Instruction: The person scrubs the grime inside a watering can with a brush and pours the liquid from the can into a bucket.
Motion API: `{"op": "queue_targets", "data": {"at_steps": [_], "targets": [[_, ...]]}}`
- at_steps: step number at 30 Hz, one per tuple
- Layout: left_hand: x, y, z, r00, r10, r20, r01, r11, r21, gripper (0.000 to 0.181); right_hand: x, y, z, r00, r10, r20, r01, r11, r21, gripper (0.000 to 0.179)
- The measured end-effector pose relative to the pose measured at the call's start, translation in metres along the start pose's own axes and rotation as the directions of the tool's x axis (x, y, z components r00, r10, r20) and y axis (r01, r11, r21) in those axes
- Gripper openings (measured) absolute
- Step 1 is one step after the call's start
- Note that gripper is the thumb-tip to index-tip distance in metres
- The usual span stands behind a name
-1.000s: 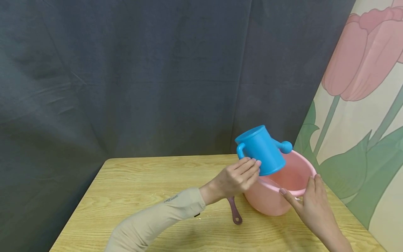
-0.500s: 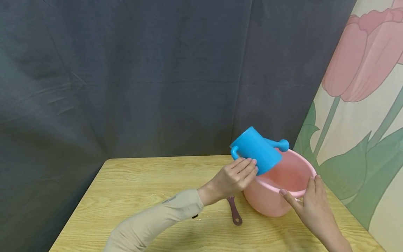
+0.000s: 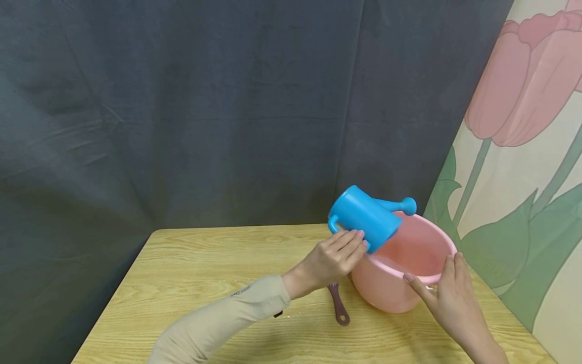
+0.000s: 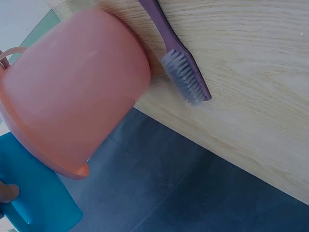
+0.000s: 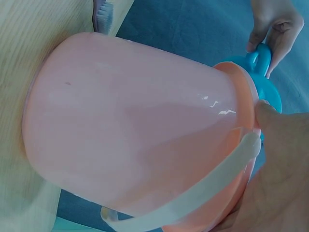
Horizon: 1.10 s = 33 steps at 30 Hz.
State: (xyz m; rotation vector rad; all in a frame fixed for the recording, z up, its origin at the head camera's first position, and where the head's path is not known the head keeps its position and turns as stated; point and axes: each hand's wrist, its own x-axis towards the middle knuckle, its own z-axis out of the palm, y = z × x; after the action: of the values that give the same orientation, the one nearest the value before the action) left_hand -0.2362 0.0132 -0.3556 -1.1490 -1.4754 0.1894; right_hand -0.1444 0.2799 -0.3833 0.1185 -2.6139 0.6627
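Note:
My left hand (image 3: 338,258) grips the handle of a blue watering can (image 3: 364,215), which tilts over the left side of a pink bucket (image 3: 386,293). The can's mouth leans to the upper left, while its round spout head points right, above the bucket's far rim. My right hand (image 3: 456,303) holds the bucket's near right rim, with the thumb on the rim in the right wrist view. A pale carrying handle (image 5: 193,198) hangs down the bucket's side there. The bucket stands upright on the table.
A purple brush (image 4: 181,67) with greyish bristles lies on the wooden table (image 3: 204,253), left of the bucket and partly behind my left hand in the head view. Water drops dot the tabletop. A dark curtain (image 3: 227,126) hangs behind; a tulip-painted wall (image 3: 523,227) closes the right side.
The watering can has shifted left and tipped farther back, its mouth turning leftward. My left hand has moved slightly left with it. My right hand and the bucket stay nearly in place.

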Motion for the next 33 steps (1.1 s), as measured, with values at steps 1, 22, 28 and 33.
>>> {"op": "queue_targets", "data": {"at_steps": [1,22,28,33], "targets": [[-0.001,0.000,-0.001,1.000,0.000,0.005,0.000,1.000,-0.002,0.017,0.000,0.000,0.000,1.000,0.000,0.000,0.000,1.000,0.000,0.101],[-0.004,-0.002,-0.006,0.999,-0.006,0.052,0.005,1.000,0.009,0.024,0.004,0.001,-0.001,0.999,0.022,0.026,-0.022,1.000,-0.004,0.102],[-0.008,-0.001,-0.003,1.000,-0.002,0.017,0.002,1.000,0.008,0.023,0.004,0.002,0.001,1.000,0.012,0.016,-0.012,1.000,-0.003,0.101],[-0.011,-0.002,0.000,1.000,0.018,0.017,-0.018,1.000,-0.007,0.023,0.004,0.003,0.001,1.000,0.016,0.018,-0.016,1.000,-0.005,0.102]]}}
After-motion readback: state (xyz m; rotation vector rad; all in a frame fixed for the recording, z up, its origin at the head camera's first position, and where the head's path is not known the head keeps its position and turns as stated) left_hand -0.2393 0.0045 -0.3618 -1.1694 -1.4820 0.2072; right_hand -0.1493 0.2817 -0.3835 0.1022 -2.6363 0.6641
